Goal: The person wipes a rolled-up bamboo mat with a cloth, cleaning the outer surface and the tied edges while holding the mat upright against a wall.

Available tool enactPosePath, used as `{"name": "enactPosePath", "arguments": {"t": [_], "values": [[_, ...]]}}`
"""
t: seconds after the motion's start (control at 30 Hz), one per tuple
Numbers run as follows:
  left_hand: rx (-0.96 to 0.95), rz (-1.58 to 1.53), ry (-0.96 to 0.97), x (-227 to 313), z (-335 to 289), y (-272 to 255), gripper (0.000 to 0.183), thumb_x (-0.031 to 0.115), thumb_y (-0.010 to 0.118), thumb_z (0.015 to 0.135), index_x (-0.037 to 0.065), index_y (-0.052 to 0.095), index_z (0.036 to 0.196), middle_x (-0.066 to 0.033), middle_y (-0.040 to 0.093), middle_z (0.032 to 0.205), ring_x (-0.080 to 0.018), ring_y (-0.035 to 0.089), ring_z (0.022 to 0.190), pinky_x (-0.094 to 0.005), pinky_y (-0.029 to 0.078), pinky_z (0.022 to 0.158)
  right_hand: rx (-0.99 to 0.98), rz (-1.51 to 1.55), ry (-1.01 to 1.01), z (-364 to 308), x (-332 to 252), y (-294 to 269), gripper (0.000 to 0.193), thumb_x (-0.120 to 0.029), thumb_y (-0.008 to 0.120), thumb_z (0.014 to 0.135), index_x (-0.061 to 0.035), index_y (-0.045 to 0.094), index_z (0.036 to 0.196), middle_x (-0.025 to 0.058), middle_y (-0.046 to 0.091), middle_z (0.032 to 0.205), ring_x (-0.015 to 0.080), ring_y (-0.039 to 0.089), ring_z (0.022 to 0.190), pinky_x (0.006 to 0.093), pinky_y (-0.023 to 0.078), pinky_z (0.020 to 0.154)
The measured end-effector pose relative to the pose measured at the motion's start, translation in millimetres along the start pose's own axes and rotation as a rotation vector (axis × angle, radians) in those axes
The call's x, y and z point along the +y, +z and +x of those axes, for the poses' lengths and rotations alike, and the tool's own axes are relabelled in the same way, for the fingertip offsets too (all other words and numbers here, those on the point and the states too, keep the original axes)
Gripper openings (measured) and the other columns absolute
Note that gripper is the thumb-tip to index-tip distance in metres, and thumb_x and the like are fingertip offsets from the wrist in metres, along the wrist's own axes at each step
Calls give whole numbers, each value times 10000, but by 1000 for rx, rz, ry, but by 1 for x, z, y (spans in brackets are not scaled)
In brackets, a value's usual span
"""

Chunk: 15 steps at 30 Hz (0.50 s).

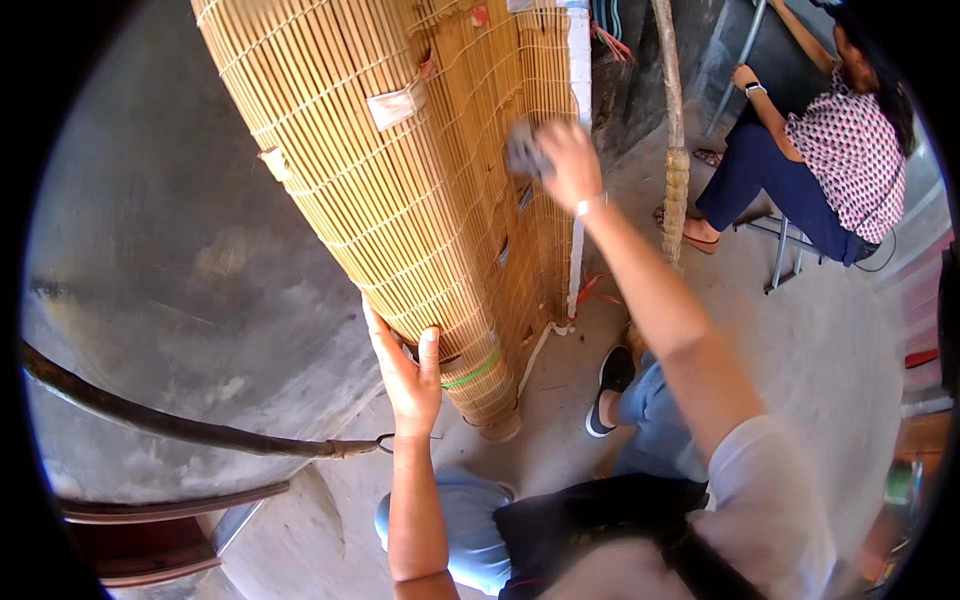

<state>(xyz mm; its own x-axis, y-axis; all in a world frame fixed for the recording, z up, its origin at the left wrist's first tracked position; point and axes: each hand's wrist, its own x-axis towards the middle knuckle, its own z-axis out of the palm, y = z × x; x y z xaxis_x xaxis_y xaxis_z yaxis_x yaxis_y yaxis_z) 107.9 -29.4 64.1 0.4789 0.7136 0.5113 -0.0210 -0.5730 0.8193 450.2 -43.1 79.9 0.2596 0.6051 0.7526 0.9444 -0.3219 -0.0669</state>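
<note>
A tall bamboo slat mat [350, 180], partly rolled and bound with pale threads, stands upright on the floor before me. Its lower left edge is in my left hand [408, 385], thumb on the front and fingers partly hidden at the side. My right hand [572, 165] is closed on a grey cloth [526, 150], held against or just over the mat's inner face near its right side; motion blurs both. A white strip [578, 100] borders the mat's right edge. A green band [470, 371] crosses the roll low down, and a pale patch [397, 107] sits higher up.
Another person [850, 150] sits at the right on a metal-legged stool [785, 250], one hand on a metal pole [735, 90]. A wooden pole [674, 130] stands between us. To the left, a dark curved stick [200, 425] leans before the grey wall [170, 210].
</note>
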Motion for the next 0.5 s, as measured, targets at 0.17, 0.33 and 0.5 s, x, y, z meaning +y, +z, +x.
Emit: {"name": "enactPosePath", "arguments": {"t": [0.17,0.33,0.5], "values": [[-4,-44,-8,-10,0,-1,806,53,576,921,25,46,1527,-161,239,1527,-264,394,1311,-386,340,1073,-779,186,282,-207,-25,82,281,-108,608,787,-85,668,1061,153,558,1164,350,515,1117,418,472,928],[-28,-70,-69,-9,-1,1,803,67,577,924,23,48,1526,-167,228,1533,-274,366,1338,-392,319,1091,-758,391,433,-283,-4,105,326,-118,549,821,-92,671,1121,194,585,1175,368,543,1128,441,466,951],[-39,21,-20,-24,1,1,741,231,518,990,73,40,1534,-150,231,1528,-278,338,1359,-431,339,1086,-238,539,230,-113,-17,49,262,-135,581,828,-117,661,1076,170,608,1150,378,562,1099,455,468,914]]}}
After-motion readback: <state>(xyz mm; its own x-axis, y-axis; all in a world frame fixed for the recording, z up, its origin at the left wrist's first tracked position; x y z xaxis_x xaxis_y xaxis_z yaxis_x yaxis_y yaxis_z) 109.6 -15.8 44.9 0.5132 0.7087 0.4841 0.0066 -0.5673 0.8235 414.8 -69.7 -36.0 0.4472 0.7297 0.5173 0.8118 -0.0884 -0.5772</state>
